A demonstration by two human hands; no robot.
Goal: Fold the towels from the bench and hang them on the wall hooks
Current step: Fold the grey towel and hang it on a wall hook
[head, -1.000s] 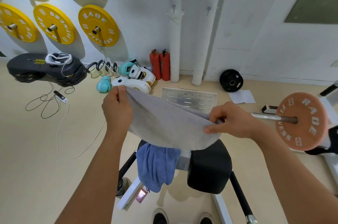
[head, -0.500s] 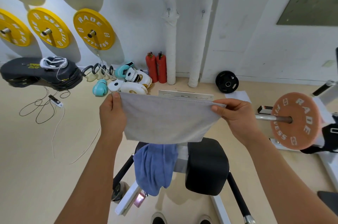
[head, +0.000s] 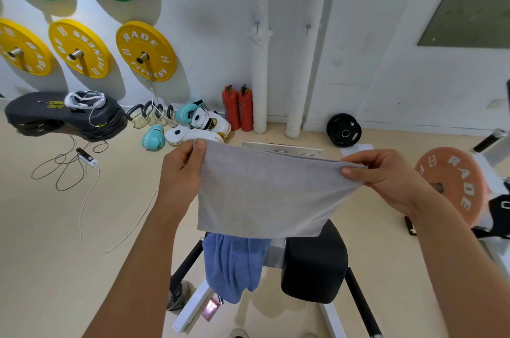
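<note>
Both grips pinching grey towel (head: 265,194) top corners, left hand (head: 180,172), right hand (head: 386,175) | hangs folded over counter (head: 314,263), blue towel (head: 234,266) draped there | risk I see: corner slips, fold opens before wall hooks (head: 257,23).

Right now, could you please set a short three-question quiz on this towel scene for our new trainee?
1. True or false: the blue towel already hangs on a wall hook.
2. Which hands hold the grey towel? A. left only B. right only C. both
3. Fill in: the blue towel is draped over the ____.

Key
1. False: it lies over the bench, and both wall hooks are bare.
2. C: the left hand and right hand each pinch a top corner, stretching the towel between them.
3. bench
</note>
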